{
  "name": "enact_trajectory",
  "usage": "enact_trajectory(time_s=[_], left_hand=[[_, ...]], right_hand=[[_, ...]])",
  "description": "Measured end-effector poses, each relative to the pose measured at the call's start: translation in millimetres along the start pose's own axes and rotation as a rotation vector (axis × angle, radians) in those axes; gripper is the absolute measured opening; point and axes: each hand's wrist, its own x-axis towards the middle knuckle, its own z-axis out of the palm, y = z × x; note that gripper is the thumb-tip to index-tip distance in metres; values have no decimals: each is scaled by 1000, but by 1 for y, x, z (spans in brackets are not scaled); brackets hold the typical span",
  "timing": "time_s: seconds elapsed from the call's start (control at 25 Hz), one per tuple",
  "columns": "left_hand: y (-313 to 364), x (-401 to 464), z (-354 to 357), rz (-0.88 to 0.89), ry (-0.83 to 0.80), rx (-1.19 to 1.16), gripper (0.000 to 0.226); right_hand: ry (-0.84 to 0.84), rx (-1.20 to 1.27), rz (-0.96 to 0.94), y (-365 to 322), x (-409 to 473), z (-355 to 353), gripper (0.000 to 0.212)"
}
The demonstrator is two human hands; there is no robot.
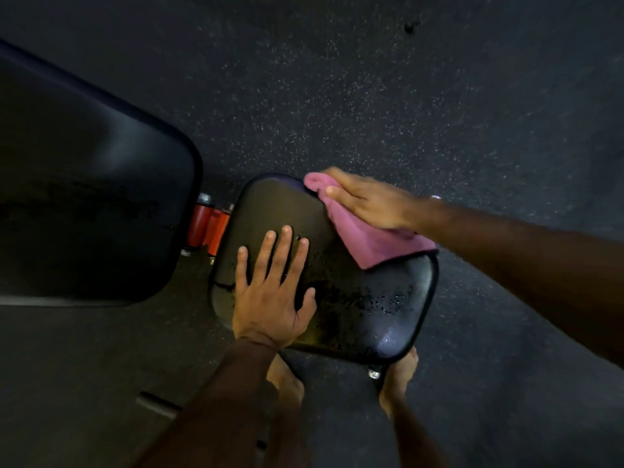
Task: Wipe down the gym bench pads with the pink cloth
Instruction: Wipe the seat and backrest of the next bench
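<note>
A small black seat pad point(364, 298) lies below me, its near half speckled with droplets. The pink cloth point(368, 241) is spread over the pad's far right edge. My right hand point(368, 201) lies flat on the cloth with straight fingers, pressing it against the pad. My left hand point(273, 288) rests palm down on the pad's left part, fingers spread. A larger black back pad point(87, 184) fills the left of the view, apart from both hands.
Red frame tubes point(209, 224) show in the gap between the two pads. Dark speckled rubber floor point(405, 96) surrounds the bench. My bare feet point(398, 376) stand under the seat pad's near edge. A dark bar point(158, 403) lies on the floor at lower left.
</note>
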Motion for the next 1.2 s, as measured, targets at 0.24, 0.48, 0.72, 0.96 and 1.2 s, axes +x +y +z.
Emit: enact_trajectory(time_s=[0.24, 0.48, 0.72, 0.96, 1.2], left_hand=[[0, 0, -1, -3, -5, -1, 76], [0, 0, 2, 1, 4, 10, 75], [0, 0, 0, 0, -3, 8, 75], [-2, 2, 1, 1, -20, 25, 77], [-1, 1, 0, -1, 37, 10, 77]], right_hand=[[60, 18, -76, 23, -20, 9, 54], [44, -20, 3, 31, -62, 6, 49], [110, -23, -170, -16, 9, 0, 37], [132, -162, -115, 21, -47, 8, 39], [77, -136, -257, -45, 63, -23, 31]])
